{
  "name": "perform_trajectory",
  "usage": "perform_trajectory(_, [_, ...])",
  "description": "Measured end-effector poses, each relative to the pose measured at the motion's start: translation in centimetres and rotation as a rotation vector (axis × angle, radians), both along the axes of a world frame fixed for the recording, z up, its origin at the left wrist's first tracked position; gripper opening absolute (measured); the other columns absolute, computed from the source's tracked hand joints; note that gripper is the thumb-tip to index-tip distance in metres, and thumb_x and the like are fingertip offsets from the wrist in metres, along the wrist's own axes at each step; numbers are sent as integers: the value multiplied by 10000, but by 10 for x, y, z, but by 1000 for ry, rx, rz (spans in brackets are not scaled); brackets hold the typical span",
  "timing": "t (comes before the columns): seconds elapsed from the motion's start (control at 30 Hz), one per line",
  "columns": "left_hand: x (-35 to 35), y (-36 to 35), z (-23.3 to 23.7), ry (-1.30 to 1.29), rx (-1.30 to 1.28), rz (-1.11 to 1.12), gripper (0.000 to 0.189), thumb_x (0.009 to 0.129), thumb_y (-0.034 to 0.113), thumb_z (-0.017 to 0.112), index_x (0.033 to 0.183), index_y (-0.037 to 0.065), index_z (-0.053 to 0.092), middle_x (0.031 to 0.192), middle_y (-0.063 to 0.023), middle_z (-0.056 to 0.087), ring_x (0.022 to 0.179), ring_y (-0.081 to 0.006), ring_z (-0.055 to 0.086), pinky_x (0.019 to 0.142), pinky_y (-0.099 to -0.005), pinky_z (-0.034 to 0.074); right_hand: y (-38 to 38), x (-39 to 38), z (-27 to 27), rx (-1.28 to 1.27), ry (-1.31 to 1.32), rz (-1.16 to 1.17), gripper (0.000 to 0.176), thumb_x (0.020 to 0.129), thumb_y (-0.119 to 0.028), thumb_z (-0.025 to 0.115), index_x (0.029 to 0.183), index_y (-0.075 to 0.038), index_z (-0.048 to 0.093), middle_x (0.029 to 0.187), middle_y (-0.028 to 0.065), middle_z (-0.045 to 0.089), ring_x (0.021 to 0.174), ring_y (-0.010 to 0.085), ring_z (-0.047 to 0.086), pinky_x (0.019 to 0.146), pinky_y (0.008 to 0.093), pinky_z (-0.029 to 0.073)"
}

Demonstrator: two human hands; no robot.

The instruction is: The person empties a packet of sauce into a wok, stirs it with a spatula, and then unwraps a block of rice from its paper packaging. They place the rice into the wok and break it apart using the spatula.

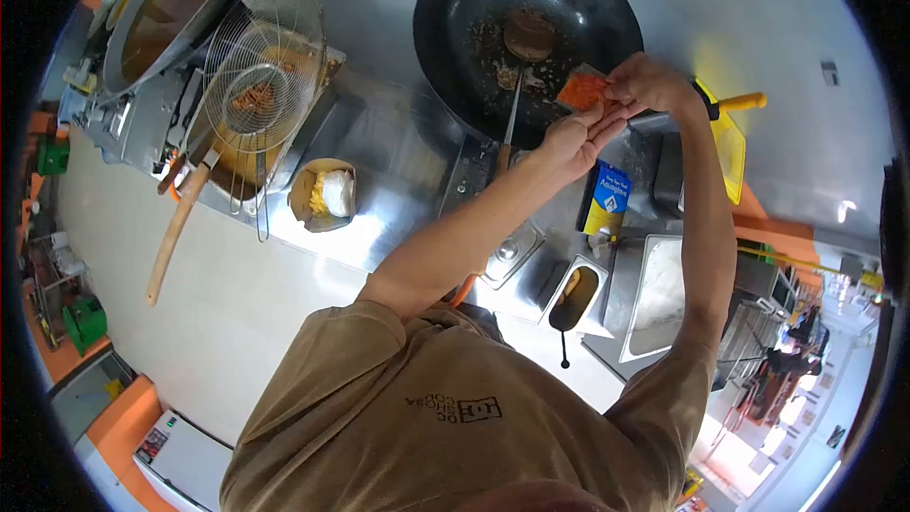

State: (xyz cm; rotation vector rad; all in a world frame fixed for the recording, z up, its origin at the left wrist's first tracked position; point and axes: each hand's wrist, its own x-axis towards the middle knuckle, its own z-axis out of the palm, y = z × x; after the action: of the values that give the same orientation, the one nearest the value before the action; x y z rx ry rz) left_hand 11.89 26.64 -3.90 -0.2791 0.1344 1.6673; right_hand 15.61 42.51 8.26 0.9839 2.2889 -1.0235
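Note:
A small packet or piece with bright red contents (pixel 582 91) is over the right side of a black wok (pixel 455 38). My right hand (pixel 652 85) pinches its right edge. Just below, my left hand (pixel 576 138) has its fingers stretched out towards the right hand, palm partly turned up, its thumb close to the packet's lower edge. A ladle (pixel 529 35) rests in the wok with its metal handle pointing towards me. Dark bits and pale residue lie around the ladle's bowl.
Left of the wok are a wire strainer (pixel 268 47), a large pan of brown liquid (pixel 152 28) and a carton with white and yellow food (pixel 332 193). To the right are a blue and yellow packet (pixel 608 197), a yellow-handled tool (pixel 744 102), a metal container (pixel 576 294) and a white-filled tray (pixel 657 294).

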Motion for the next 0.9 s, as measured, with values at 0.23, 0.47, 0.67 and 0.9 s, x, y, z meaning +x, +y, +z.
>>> perform_trajectory(0.23, [-11, 29, -6, -115, -218, 63, 256, 1090, 138, 394, 1238, -37, 509, 1219, -168, 642, 1154, -272, 649, 1042, -417, 561, 0, 1, -51, 702, 266, 503, 198, 828, -198, 682, 933, -55, 770, 918, 192, 717, 744, 307, 709, 709, 425, 586])
perform_trajectory(0.47, [-22, 65, -36, -100, -299, 204, 222, 1091, 174, 397, 1212, 72, 553, 1259, -110, 618, 1134, -207, 628, 982, -372, 536, -42, -16, -69, 981, 122, 528, 151, 803, -181, 659, 900, -103, 745, 918, 169, 702, 901, 381, 691, 797, 499, 563])
perform_trajectory(0.67, [-23, 71, -48, -167, -102, 159, 250, 1079, 200, 385, 1200, 74, 565, 1234, -100, 633, 1145, -218, 624, 993, -372, 527, -45, -13, -57, 874, 192, 624, 156, 792, -167, 649, 878, -71, 736, 1007, 171, 690, 1002, 385, 650, 852, 491, 542])
perform_trajectory(0.9, [-24, 56, -14, -206, -157, 238, 167, 1059, 122, 441, 1146, 42, 559, 1128, -97, 634, 1127, -202, 636, 937, -334, 593, -21, -27, -37, 565, 250, 218, 282, 855, -246, 695, 1007, -14, 749, 982, 149, 720, 918, 325, 688, 844, 405, 541])
